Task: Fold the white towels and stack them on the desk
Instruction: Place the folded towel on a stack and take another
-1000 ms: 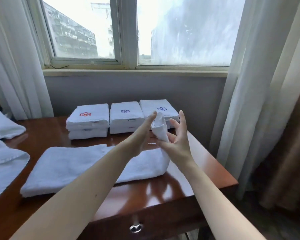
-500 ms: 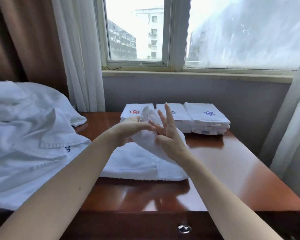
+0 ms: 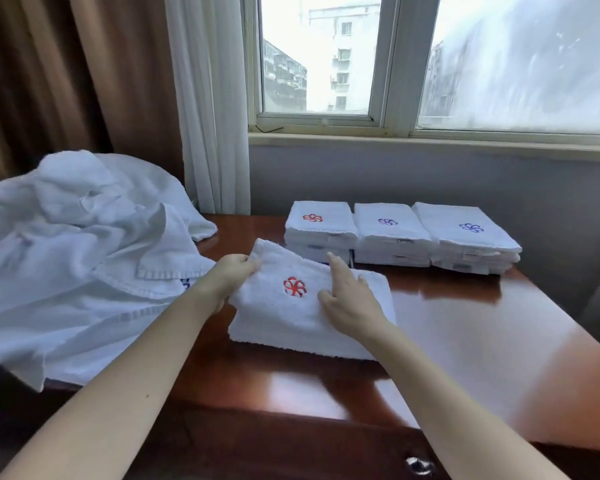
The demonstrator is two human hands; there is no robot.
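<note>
A white towel [image 3: 284, 317] with a red flower emblem lies folded in the middle of the brown desk [image 3: 465, 341]. My left hand [image 3: 231, 277] grips its raised left end, thumb on top. My right hand [image 3: 347, 303] rests on the towel's right part with straight fingers. Behind them three stacks of folded towels stand in a row: one with a red emblem [image 3: 319, 223], one with a purple emblem [image 3: 390, 228], one with a blue emblem [image 3: 465, 233].
A heap of unfolded white towels [image 3: 66, 258] covers the desk's left side and hangs over its edge. A white curtain [image 3: 212, 98] and a window sill [image 3: 430, 142] are behind. A metal drawer knob [image 3: 418, 465] sits in the desk's front.
The towel end that both hands held up has been laid over to the left, so the towel now lies shorter with the red emblem up. The view has turned left.
</note>
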